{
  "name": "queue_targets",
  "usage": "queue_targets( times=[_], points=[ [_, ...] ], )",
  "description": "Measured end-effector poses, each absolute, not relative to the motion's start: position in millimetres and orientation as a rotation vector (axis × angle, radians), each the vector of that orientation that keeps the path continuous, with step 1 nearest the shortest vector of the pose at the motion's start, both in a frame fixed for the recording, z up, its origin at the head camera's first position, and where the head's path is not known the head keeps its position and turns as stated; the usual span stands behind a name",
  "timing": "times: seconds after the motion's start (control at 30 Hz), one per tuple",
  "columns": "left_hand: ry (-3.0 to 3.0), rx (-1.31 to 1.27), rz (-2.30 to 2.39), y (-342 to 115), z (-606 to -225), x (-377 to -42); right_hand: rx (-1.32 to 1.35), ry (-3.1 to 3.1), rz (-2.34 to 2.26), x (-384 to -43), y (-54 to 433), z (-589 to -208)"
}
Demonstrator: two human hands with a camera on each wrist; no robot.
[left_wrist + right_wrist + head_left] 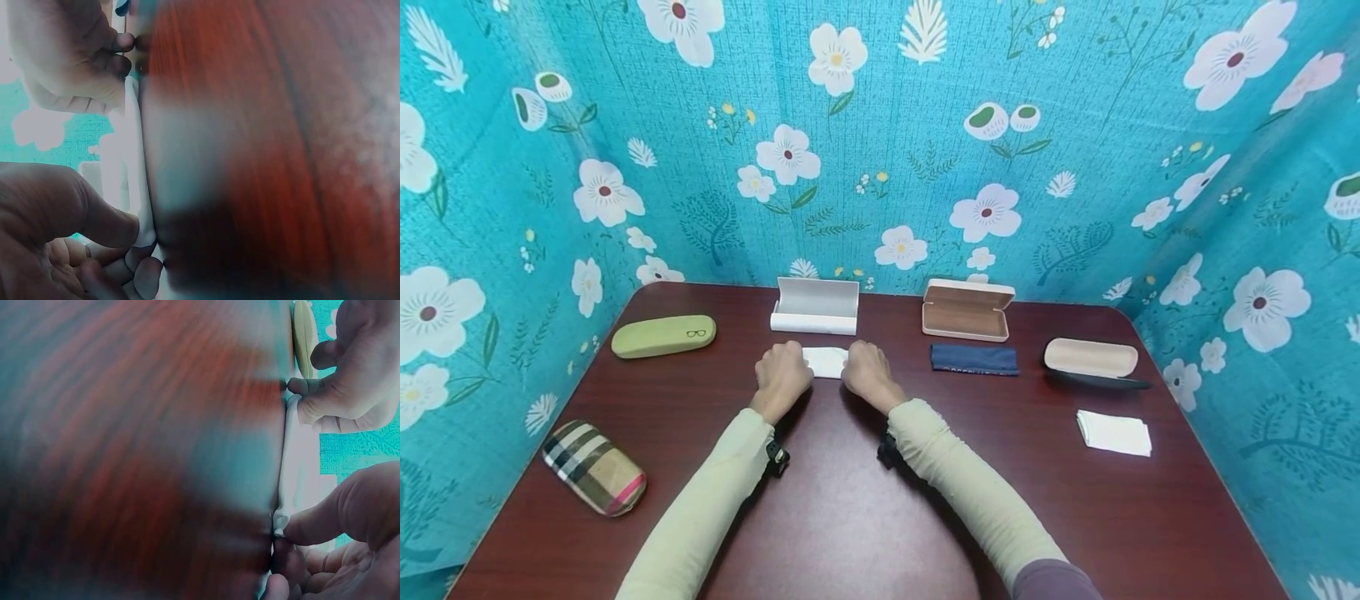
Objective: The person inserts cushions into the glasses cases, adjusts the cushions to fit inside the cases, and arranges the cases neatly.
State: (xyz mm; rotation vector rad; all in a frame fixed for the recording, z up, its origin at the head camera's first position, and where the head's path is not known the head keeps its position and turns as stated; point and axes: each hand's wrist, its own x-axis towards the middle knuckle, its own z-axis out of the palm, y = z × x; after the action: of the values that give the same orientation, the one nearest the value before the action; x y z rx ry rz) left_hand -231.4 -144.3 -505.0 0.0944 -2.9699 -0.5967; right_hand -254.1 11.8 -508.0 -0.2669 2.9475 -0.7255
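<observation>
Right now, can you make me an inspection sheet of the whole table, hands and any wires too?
Surface: dark red-brown table, glossy.
Job's things: white cloth between the hands; open white case just beyond it.
Clutter: green case and plaid case at left; brown-lined case, navy cloth, cream-lined case and folded cloth at right.
Left hand: pinches the white cloth's left end.
Right hand: pinches its right end.
Cables: nothing seen.
Surroundings: blue flowered curtain behind and at both sides.

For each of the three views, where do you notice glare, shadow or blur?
Head: mostly sharp, with a pale sheen on the near tabletop and dark shadow beside the right sleeve; left wrist: tabletop blurred, white cloth washed out; right wrist: tabletop smeared into streaks, with a soft bluish reflection.
</observation>
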Motion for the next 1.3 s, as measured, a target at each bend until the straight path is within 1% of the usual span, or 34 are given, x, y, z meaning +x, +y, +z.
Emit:
queue_targets(
  times=[0.6, 0.93, 1.13, 1.3],
  points=[
    [-2.96, 0.121, -0.69, -151.0, -501.9, -227.8, -0.309, 2.875, -0.932, -256.6, 22.4, -507.5],
    [-2.943, 0.124, -0.684, -154.8, -490.7, -227.2, -0.304, 2.851, -1.021, -257.1, 19.3, -498.9],
    [-2.898, 0.115, -0.677, -159.4, -485.8, -227.8, -0.366, 2.871, -1.037, -259.4, 16.0, -491.9],
    [-2.874, 0.095, -0.696, -161.6, -480.8, -230.1, -0.361, 2.879, -1.029, -262.0, 13.2, -486.4]
  ],
)
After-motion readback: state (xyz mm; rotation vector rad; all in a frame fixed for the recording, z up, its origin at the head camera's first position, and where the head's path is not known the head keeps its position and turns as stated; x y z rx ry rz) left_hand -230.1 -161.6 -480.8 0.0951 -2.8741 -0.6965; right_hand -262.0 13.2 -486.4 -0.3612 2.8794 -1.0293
